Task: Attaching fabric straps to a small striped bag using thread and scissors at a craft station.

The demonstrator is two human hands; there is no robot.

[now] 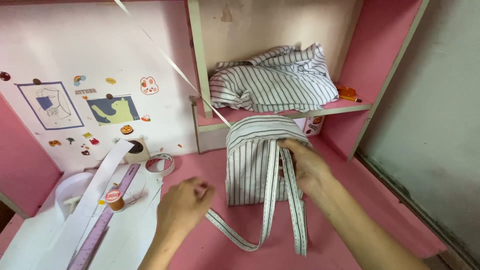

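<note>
Standing right next to the desk here. The right hand (306, 167) has its fingers pinched on the measuring tape (270, 200) right at the top edge of the striped fabric bag (250, 160), pressing the tape against the cloth there. The left hand (184, 202) is curled into a loose fist; looks like it's gripping the other run of the tape near its fingertips, though I can't fully see the pinch from this angle.

The tape drops from the right fingers down the front of the bag, loops on the pink desktop (345, 220) and swings back up toward the left hand. My take: for a decent reading the slack wants pulling out and the tape kept flat against the stripes, with the right fingers not sliding off that top edge.

The bag stands upright in the middle of the desk, directly under the right fingers and just right of the left hand. Further out, a thread spool (115, 199) and a purple ruler (102, 225) lie on white paper at left, a roll of tape (160, 164) behind them, and crumpled striped cloth (272, 80) sits on the shelf.
</note>
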